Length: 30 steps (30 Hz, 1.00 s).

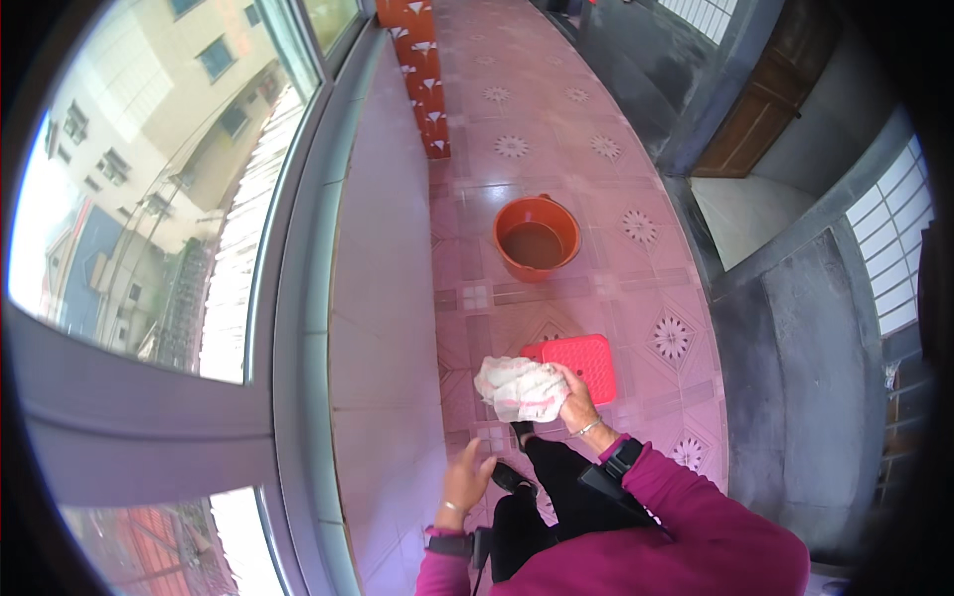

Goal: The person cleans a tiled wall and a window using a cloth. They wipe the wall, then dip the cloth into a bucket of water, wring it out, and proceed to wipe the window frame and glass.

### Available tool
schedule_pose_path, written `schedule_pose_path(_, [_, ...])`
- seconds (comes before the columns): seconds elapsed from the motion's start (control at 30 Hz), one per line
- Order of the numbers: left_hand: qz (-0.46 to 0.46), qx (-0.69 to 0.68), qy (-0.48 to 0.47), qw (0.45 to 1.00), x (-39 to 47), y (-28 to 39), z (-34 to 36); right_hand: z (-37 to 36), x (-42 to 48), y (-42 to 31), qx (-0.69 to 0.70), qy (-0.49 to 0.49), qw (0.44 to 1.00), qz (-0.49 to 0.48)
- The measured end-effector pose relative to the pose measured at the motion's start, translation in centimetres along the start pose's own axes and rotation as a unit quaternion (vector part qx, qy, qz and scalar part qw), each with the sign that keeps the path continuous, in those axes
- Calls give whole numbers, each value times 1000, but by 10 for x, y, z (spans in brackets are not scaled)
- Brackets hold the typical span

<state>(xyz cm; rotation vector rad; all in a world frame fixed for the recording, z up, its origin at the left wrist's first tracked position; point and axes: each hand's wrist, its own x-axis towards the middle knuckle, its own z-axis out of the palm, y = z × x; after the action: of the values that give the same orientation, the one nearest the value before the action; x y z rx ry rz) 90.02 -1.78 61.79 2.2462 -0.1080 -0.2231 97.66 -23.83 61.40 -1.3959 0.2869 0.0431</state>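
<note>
My right hand (579,402) grips one side of a crumpled white cloth (522,389) with faint pink markings. The cloth hangs in front of me and hides part of a red plastic stool (585,366) on the floor. Lower and to the left, my left hand (467,479) holds nothing, its thumb apart from its fingers. It is near the tiled wall under the window. Farther ahead on the floor, an orange bucket (535,238) contains murky water (532,244).
A window with a grey frame (261,417) and a tiled sill (317,298) runs along my left. Pink patterned floor tiles (641,298) stretch ahead. A red patterned pillar (426,89) juts from the left wall. At right stand a grey wall (812,372) and a wooden door (768,97).
</note>
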Motion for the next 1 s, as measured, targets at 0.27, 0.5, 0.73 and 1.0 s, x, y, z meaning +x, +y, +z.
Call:
schedule_pose_path(0.27, [-6, -72, -35, 997, 130, 25, 8, -13, 113, -18, 102, 51, 993, 4])
schedule_pose_path(0.5, [-48, -104, -97, 989, 212, 37, 15, -45, 231, -40, 87, 128, 987, -44])
schedule_pose_path(0.73, [-34, -116, -127, 985, 315, 53, 9, -66, 338, -59, 65, 181, 980, -54])
schedule_pose_path(1.0, [-5, -113, -142, 983, 426, 27, 15, -81, 422, 7, -55, 245, 952, 177])
